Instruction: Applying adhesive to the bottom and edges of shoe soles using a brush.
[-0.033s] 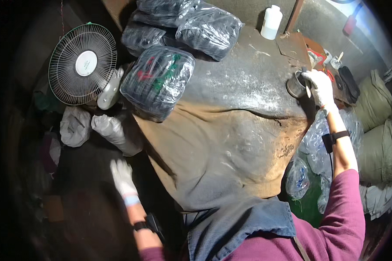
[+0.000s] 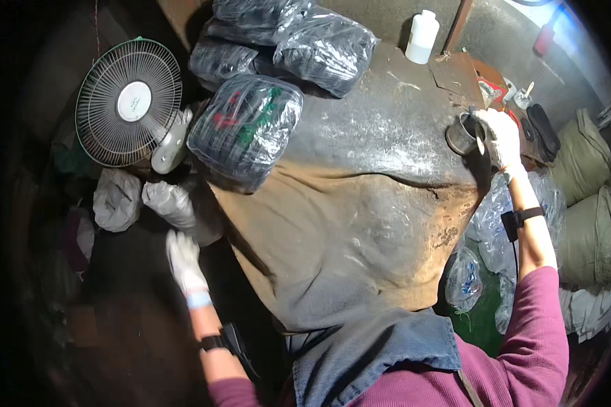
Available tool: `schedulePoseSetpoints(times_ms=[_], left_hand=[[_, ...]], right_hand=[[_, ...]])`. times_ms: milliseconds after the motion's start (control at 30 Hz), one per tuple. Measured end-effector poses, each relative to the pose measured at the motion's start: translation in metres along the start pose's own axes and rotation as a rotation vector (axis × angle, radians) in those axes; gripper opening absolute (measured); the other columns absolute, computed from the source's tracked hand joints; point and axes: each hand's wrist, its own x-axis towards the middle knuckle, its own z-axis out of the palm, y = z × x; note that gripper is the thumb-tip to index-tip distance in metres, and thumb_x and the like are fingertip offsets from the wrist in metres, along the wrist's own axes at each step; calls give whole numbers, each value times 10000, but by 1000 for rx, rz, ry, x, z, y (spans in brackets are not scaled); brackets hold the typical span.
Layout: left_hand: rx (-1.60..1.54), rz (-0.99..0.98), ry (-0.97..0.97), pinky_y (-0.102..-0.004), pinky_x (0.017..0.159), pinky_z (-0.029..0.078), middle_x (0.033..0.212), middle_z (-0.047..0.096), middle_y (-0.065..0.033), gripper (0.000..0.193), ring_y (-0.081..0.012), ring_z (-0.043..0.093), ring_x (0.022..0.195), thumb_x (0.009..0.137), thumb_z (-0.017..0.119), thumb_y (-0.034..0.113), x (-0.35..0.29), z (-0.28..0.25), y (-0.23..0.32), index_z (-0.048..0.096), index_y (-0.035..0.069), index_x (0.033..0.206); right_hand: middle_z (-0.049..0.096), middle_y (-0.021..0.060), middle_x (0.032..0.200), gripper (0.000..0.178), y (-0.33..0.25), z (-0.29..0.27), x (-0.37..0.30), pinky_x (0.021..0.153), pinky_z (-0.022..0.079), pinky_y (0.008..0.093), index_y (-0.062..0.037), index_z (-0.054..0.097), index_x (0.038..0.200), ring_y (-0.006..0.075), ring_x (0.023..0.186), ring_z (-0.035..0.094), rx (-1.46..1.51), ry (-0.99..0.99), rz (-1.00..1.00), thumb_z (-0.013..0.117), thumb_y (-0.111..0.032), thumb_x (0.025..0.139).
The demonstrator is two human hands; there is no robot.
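1. Right now, the dark cup (image 2: 460,138) is at the right-hand end of the dark worktop (image 2: 373,129), near its edge.
2. Your gloved right hand (image 2: 501,139) is at the cup's right side, its fingers curled narrowly around the handle side; you appear to hold it there, though the thumb is hard to make out.
3. Just beyond that hand lie a black oblong object (image 2: 543,130) and a brown tray (image 2: 489,70) of small items; a white bottle (image 2: 423,37) stands farther back.
4. Below your right forearm hang clear plastic bags (image 2: 464,279), with green sacks (image 2: 582,159) to their right.
5. Across the worktop's front, a brown-and-grey cover (image 2: 360,237) drapes toward your lap.
6. Your gloved left hand (image 2: 185,263) is well apart from the cup, fingers extended, grip wide, near a pale sack (image 2: 168,201).
7. Beyond that sack are a fan (image 2: 130,102) and black plastic-wrapped bundles (image 2: 248,129).
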Motion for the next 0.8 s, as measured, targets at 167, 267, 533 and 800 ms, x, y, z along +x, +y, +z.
schedulePoseSetpoints(times_ms=[167, 267, 533, 800], left_hand=[[905, 546, -346, -387, 1217, 367, 1515, 594, -188, 450, -276, 536, 1402, 1104, 507, 228, 109, 164, 58, 598, -38, 1455], [659, 507, -721, -394, 1218, 366, 1523, 584, -188, 476, -290, 530, 1405, 1094, 521, 255, 102, 347, 4, 584, -37, 1465], [605, 215, -1382, -425, 1221, 363, 1556, 545, -191, 602, -347, 503, 1419, 1052, 579, 362, -36, 555, -49, 527, -33, 1505], [1009, -97, -1309, -455, 1224, 359, 1588, 506, -193, 748, -403, 476, 1433, 1011, 638, 469, -14, 461, -16, 471, -28, 1544]], right_hand=[[782, 108, 1046, 403, -65, -43, 11, 883, 572, 441, -160, 784, 1132, 325, 960, 722, 50, 145, 112, 686, -193, 742], [730, 131, 981, 440, -125, -9, 18, 840, 554, 475, -149, 767, 1159, 368, 958, 686, 331, 205, -131, 723, -264, 736], [678, 119, 962, 311, -136, 92, -23, 834, 488, 523, -94, 730, 997, 374, 981, 635, 544, 102, 352, 703, -319, 784], [677, 72, 973, 301, -147, 102, -25, 827, 457, 470, -128, 726, 1009, 329, 990, 624, 515, 126, 335, 716, -334, 789]])
